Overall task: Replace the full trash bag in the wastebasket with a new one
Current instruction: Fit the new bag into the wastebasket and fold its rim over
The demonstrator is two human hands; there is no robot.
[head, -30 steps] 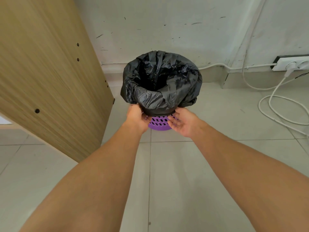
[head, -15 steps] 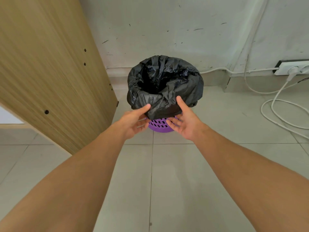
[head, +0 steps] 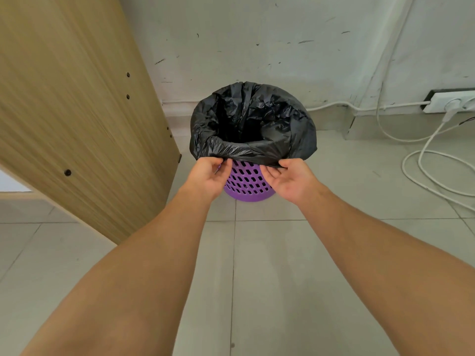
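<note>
A black trash bag (head: pixel 253 124) lines a purple perforated wastebasket (head: pixel 248 185) standing on the tiled floor against the wall. The bag's top is folded down over the rim and its mouth is open and dark inside. My left hand (head: pixel 208 177) pinches the bag's folded lower hem at the near left of the basket. My right hand (head: pixel 289 177) pinches the same hem at the near right. Both hands sit in front of the basket's upper wall, and the hem is lifted enough to bare the purple mesh below.
A light wooden panel (head: pixel 77 111) leans close on the left, almost touching the basket. White cables (head: pixel 421 163) loop over the floor at the right, running from a power strip (head: pixel 449 101) at the wall. Grey tiles (head: pixel 257 278) stretch toward me.
Both hands went from spread open against the bag's fold to pinching its lower hem. The hem has risen, showing more of the purple basket.
</note>
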